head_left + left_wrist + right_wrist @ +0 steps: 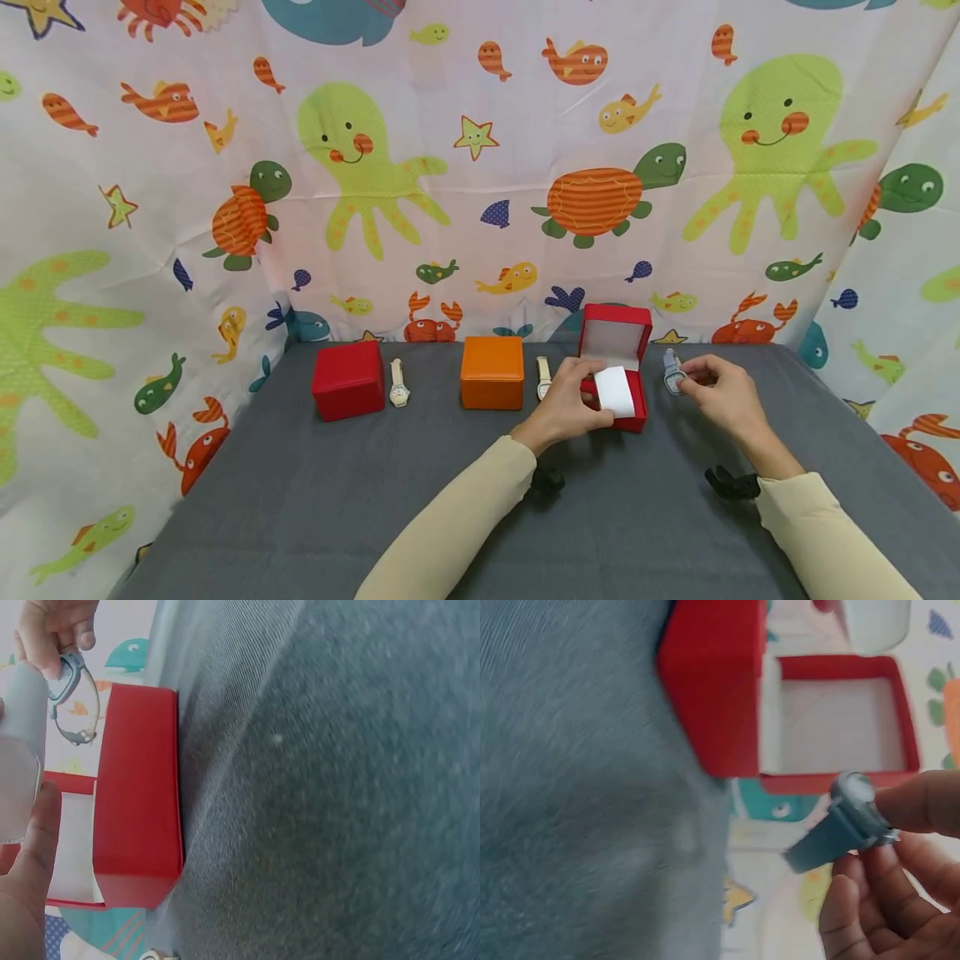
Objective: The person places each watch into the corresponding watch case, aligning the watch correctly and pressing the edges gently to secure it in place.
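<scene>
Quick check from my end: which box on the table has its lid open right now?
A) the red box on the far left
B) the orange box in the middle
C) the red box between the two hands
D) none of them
C: the red box between the hands stands with its lid raised and white lining showing, while the left red box and the orange box are closed.

The near half of the grey table (315, 517) is left bare for passage; the far edge is lined by a red box (348, 380), an orange box (492, 372) and an open red box (617, 350); watches (398, 384) are laid in the narrow gaps between; a curtain (480, 167) closes off the back.
</scene>
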### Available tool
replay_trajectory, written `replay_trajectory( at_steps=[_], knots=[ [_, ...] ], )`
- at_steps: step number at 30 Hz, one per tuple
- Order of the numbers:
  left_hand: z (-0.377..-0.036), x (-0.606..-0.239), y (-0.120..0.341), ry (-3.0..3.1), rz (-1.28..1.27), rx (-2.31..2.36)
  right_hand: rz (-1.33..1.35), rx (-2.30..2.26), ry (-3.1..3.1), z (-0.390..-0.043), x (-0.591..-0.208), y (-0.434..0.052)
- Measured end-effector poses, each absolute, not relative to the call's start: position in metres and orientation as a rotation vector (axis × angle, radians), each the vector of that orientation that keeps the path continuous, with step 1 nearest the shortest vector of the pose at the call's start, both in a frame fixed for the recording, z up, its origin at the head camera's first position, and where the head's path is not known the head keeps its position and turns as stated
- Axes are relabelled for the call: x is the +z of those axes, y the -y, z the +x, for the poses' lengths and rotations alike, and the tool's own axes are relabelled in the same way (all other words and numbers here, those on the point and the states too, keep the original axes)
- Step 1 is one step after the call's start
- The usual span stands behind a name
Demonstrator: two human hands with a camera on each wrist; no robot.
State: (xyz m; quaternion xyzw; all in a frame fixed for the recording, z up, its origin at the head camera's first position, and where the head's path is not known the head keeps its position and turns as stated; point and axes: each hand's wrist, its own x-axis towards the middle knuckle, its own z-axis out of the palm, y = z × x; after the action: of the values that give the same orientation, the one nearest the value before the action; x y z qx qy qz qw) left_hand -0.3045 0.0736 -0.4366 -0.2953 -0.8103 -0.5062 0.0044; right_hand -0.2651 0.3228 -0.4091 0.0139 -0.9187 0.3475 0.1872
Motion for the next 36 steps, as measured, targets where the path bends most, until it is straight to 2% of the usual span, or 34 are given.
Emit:
replay_trajectory(
  at_steps=[6, 15, 25, 36],
  knots=[
    [-0.300, -0.436, -0.073, 2.470, -0.916, -1.768, 0.120, 0.988, 2.596, -0.252, -0.393, -0.310],
    [-0.288, -0.441, -0.072, 2.489, -0.924, -1.799, 0.156, 1.197, 2.583, -0.238, -0.385, -0.285],
    [-0.282, -0.443, -0.072, 2.469, -0.946, -1.804, 0.286, 1.444, 2.614, -0.240, -0.385, -0.275],
    [-0.278, -0.445, -0.070, 2.431, -0.935, -1.851, 0.368, 1.514, 2.639, -0.242, -0.385, -0.266]
  ],
)
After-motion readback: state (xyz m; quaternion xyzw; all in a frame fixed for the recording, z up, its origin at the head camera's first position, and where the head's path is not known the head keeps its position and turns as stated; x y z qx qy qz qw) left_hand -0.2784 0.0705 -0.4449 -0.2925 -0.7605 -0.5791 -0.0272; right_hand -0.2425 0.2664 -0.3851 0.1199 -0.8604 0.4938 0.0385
